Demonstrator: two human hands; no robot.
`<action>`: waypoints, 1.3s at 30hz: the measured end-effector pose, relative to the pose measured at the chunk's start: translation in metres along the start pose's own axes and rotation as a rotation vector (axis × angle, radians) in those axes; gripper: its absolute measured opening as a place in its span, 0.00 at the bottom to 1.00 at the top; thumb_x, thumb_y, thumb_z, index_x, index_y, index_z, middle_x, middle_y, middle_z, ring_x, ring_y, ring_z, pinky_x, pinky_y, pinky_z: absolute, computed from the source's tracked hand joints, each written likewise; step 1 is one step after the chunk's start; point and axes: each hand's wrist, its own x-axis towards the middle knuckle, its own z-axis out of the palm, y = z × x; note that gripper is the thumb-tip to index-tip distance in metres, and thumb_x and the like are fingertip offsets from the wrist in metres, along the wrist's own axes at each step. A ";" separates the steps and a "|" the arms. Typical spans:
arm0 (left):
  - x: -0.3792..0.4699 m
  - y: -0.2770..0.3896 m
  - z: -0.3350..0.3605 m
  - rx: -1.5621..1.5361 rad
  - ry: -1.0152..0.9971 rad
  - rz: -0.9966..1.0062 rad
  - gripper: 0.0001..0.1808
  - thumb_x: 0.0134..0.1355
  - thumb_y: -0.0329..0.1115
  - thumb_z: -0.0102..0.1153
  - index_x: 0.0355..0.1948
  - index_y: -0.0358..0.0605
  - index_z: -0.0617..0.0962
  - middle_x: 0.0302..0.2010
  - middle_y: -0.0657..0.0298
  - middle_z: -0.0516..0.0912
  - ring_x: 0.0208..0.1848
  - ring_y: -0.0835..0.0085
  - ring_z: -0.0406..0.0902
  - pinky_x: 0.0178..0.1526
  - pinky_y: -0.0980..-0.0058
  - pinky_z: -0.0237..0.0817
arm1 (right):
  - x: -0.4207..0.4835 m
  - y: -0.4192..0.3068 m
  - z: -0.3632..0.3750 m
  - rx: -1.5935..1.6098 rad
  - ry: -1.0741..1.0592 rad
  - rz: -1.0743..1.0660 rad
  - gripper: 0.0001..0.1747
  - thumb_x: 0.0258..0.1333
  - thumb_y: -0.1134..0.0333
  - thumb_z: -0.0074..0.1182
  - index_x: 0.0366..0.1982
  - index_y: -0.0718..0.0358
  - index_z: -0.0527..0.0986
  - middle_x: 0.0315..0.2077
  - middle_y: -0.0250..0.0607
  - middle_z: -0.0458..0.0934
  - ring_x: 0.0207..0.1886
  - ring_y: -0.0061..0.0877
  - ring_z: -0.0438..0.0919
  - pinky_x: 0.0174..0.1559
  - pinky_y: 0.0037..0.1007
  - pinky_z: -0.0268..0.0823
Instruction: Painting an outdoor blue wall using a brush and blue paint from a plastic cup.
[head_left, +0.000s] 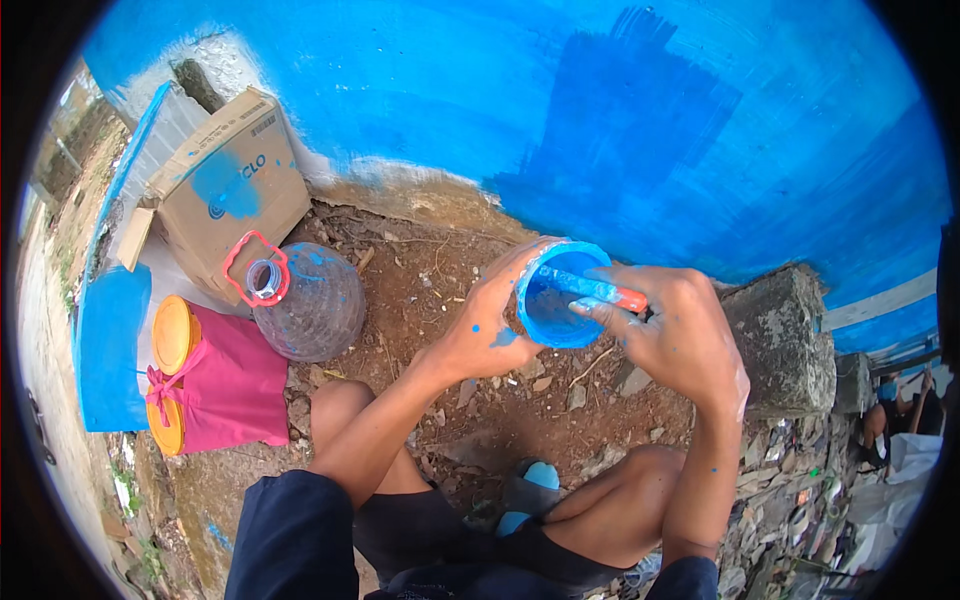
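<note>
My left hand (491, 315), spotted with blue paint, is wrapped around the side of a round tub (525, 319) whose rim and inside are coated in blue. In my right hand (667, 322) is the red-tipped handle of a paintbrush (581, 285), also smeared blue. The brush slants down into the tub; its bristles are hidden inside. Both hands are above the bare soil between my knees and a wall (450, 90) painted in lighter and darker blue.
A paint-marked cardboard box (225, 187) leans at the left. Beside it are a clear plastic jug (315, 315) with a red handle and a pink cloth bag (232, 382) with orange-lidded containers. A concrete block (784, 345) stands right; a person (896, 412) is at the far right.
</note>
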 end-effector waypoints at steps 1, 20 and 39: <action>0.000 0.003 -0.001 0.011 0.011 0.010 0.41 0.46 0.26 0.71 0.65 0.40 0.72 0.62 0.50 0.76 0.68 0.55 0.71 0.70 0.59 0.59 | 0.001 0.000 0.001 -0.001 0.003 -0.018 0.11 0.53 0.64 0.67 0.35 0.63 0.84 0.29 0.54 0.82 0.33 0.53 0.78 0.34 0.43 0.70; 0.011 0.003 -0.008 0.124 0.124 0.027 0.46 0.48 0.31 0.78 0.67 0.38 0.67 0.60 0.56 0.77 0.63 0.68 0.74 0.66 0.66 0.64 | -0.004 0.012 -0.019 0.340 0.380 0.194 0.12 0.61 0.67 0.64 0.28 0.71 0.82 0.17 0.29 0.77 0.19 0.14 0.76 0.22 0.22 0.63; 0.027 -0.008 -0.009 0.057 0.249 -0.094 0.46 0.46 0.34 0.81 0.66 0.40 0.70 0.59 0.56 0.78 0.62 0.68 0.75 0.65 0.65 0.65 | -0.004 0.086 -0.030 0.799 0.719 0.312 0.17 0.70 0.61 0.51 0.46 0.71 0.78 0.21 0.43 0.81 0.17 0.19 0.75 0.17 0.22 0.63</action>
